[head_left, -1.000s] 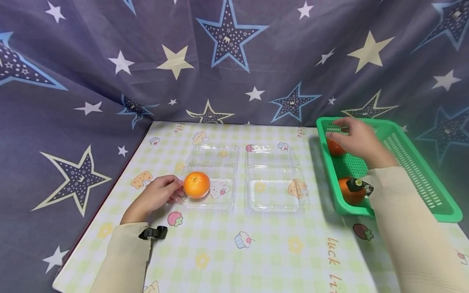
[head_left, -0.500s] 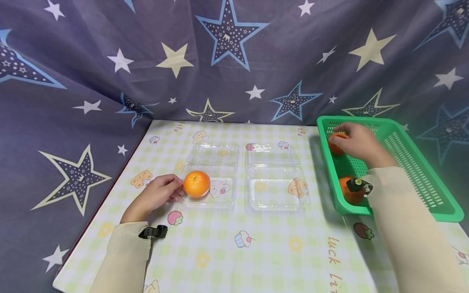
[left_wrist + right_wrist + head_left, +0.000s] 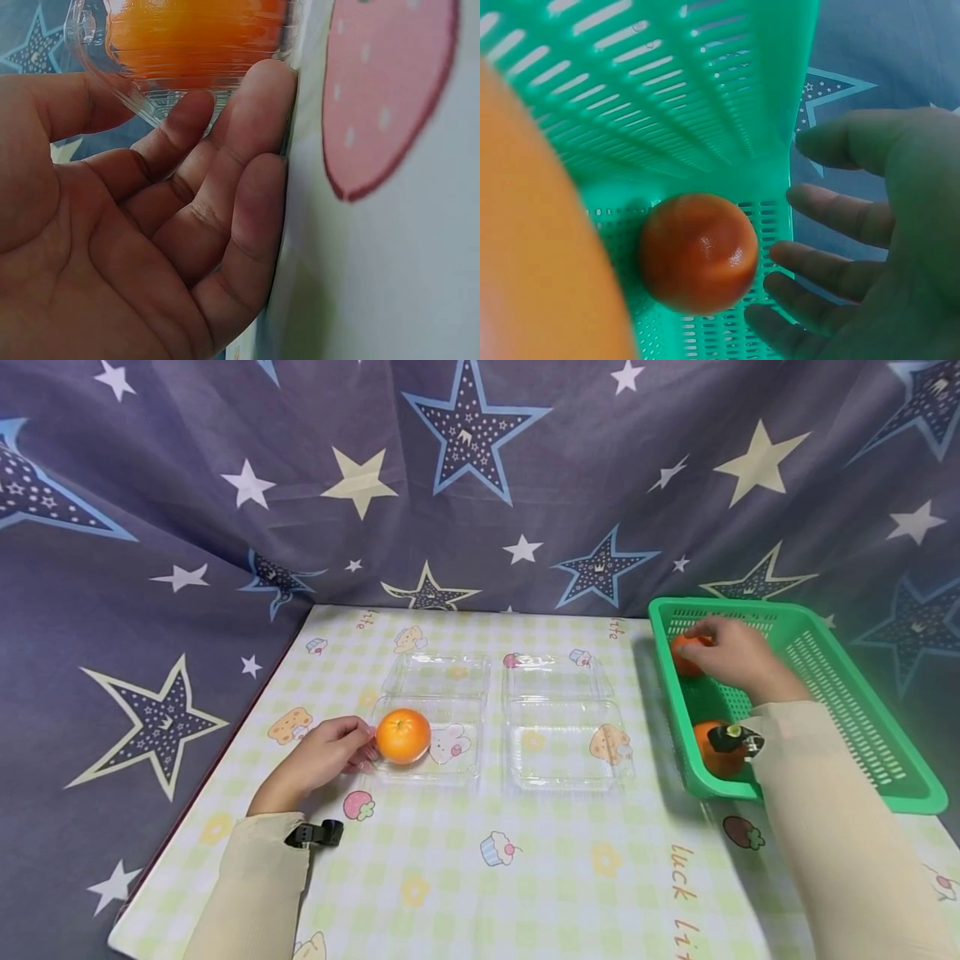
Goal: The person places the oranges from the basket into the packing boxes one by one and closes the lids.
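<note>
My left hand (image 3: 326, 756) pinches the left edge of a clear plastic clamshell box (image 3: 457, 768). In the left wrist view the box rim (image 3: 124, 94) lies between thumb and fingers. An orange (image 3: 402, 737) sits in the left part of this box's tray. My right hand (image 3: 727, 652) reaches into the green basket (image 3: 678, 735), over an orange (image 3: 686, 656) in the far left corner. In the right wrist view its fingers are spread beside that orange (image 3: 699, 253), with a gap between. Another orange (image 3: 720, 752) lies nearer the basket's front, partly hidden by the right wrist camera.
A second clear clamshell box (image 3: 566, 760) lies opened to the right of the first, with no fruit in it. A checked tablecloth (image 3: 555, 885) with printed cartoons covers the table. Behind hangs a dark curtain (image 3: 570, 468) with stars.
My right hand has lowered slightly toward the far orange in the basket. The left hand, the boxes and the orange in the box have stayed in place.
</note>
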Demonstrator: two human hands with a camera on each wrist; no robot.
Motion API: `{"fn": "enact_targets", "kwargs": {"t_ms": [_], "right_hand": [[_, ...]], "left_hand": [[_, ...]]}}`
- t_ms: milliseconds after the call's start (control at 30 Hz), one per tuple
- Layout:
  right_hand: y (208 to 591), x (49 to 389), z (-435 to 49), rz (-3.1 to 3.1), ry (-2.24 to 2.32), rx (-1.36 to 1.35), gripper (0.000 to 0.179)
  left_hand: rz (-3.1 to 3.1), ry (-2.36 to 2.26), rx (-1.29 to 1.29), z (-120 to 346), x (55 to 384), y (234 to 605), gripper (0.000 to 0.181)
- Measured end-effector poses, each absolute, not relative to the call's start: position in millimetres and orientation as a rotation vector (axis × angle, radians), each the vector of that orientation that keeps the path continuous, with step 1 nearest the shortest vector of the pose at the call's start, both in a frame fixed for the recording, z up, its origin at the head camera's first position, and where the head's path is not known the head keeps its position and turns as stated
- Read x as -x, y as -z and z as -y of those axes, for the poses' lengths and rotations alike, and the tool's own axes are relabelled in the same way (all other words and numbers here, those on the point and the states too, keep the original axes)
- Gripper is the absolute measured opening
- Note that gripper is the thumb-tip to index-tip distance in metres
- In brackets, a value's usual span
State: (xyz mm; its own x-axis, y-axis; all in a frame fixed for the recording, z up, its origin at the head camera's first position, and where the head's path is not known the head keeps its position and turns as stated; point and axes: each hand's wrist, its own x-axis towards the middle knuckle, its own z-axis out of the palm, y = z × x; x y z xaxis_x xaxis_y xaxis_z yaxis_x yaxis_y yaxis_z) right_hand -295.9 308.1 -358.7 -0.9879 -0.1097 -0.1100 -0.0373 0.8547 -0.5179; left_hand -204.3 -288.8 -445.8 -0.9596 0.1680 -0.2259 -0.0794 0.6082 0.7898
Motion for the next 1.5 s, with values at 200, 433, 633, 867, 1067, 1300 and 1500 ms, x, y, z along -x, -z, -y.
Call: {"fn": "enact_targets", "kwargs": {"t_ms": [200, 433, 633, 867, 1067, 1300, 1500], "right_hand": [[363.8, 297.3, -310.6, -2.886, 0.766, 0.102, 0.071], [364.4, 297.0, -310.8, -2.880, 0.765, 0.108, 0.071], [364.1, 298.4, -312.6, -2.891, 0.716, 0.123, 0.066], [362.0, 298.3, -314.6, -2.882, 0.609, 0.099, 0.071], [359.0, 297.4, -314.7, -2.902, 0.546, 0.101, 0.069], [358.4, 303.0, -315.3, -2.952, 0.494, 0.159, 0.038], [354.8, 307.9, -321.1, -2.880, 0.442, 0.205, 0.042]], "left_hand": [[-2.547, -1.288, -0.083, 288.6, 205.1, 446.8, 0.033], [-2.544, -1.293, -0.104, 288.9, 204.7, 446.9, 0.033], [-2.538, -1.300, -0.107, 289.5, 204.0, 446.3, 0.034], [-2.535, -1.301, -0.106, 291.1, 204.3, 448.1, 0.035], [-2.538, -1.294, -0.100, 290.9, 204.1, 446.2, 0.034], [-2.540, -1.295, -0.109, 291.2, 204.0, 445.4, 0.035], [-2.536, -1.295, -0.108, 291.3, 203.4, 445.9, 0.036]]}}
